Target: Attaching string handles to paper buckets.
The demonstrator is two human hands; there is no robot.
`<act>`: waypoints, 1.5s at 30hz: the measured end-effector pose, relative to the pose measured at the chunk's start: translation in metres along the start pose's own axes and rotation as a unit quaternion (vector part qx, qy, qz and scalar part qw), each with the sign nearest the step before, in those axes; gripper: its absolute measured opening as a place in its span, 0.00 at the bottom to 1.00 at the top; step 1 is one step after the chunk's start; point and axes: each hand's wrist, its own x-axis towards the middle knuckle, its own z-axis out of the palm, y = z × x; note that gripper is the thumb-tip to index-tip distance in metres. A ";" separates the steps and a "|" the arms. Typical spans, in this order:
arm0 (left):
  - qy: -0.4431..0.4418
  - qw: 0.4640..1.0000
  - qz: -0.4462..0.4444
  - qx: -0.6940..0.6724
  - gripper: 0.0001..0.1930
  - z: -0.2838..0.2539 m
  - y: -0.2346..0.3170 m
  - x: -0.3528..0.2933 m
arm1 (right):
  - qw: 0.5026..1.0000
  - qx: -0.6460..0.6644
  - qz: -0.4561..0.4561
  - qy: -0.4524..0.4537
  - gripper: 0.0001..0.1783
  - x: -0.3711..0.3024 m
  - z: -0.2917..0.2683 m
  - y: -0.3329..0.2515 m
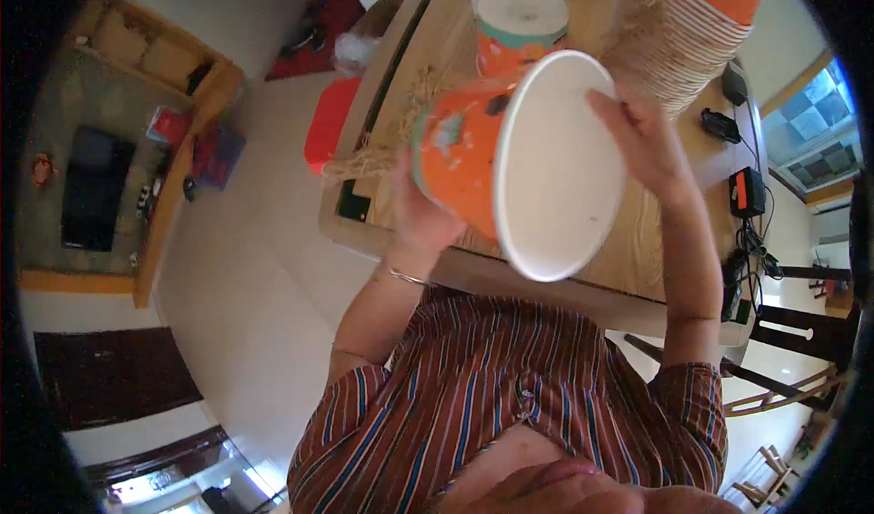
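Observation:
A large orange paper bucket [469, 154] with a white inside is held tilted on its side above the near part of the table, its mouth facing right. My left hand [423, 213] is closed around its lower wall near the base; part of the fingers is hidden behind it. At the far side of the mouth my right hand [646, 141] grips the rim, with fingers reaching over the white inside. Behind the held bucket stands an upside-down paper bucket [521, 27] with a green band. A tall nested stack of paper buckets [687, 45] leans at the far right.
Tan straw-like strands [364, 164] lie on the table's left side, beside a red object [333, 122] at its edge. Along the right edge are a black box with an orange face [746, 192], black cables and a small black device [719, 125]. Dark wooden chairs [801, 332] stand at right.

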 end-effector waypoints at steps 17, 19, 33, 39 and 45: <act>0.191 0.484 0.013 0.854 0.07 -0.041 0.026 -0.048 | 0.915 -0.313 -0.019 -0.255 0.11 -0.013 -0.042 -0.010; 0.171 0.468 0.032 0.866 0.07 -0.042 0.022 -0.037 | 0.903 -0.336 -0.021 -0.267 0.12 -0.011 -0.029 -0.009; -0.040 0.379 0.093 0.920 0.08 -0.093 0.019 0.024 | 0.929 -0.247 -0.051 -0.272 0.12 -0.002 -0.008 -0.001; -0.021 0.407 0.047 0.912 0.09 -0.094 0.024 0.026 | 0.951 -0.185 -0.106 -0.223 0.15 0.006 -0.015 0.001; -0.025 0.417 0.039 0.908 0.08 -0.085 0.024 0.025 | 0.961 -0.149 -0.153 -0.174 0.12 0.006 -0.013 0.000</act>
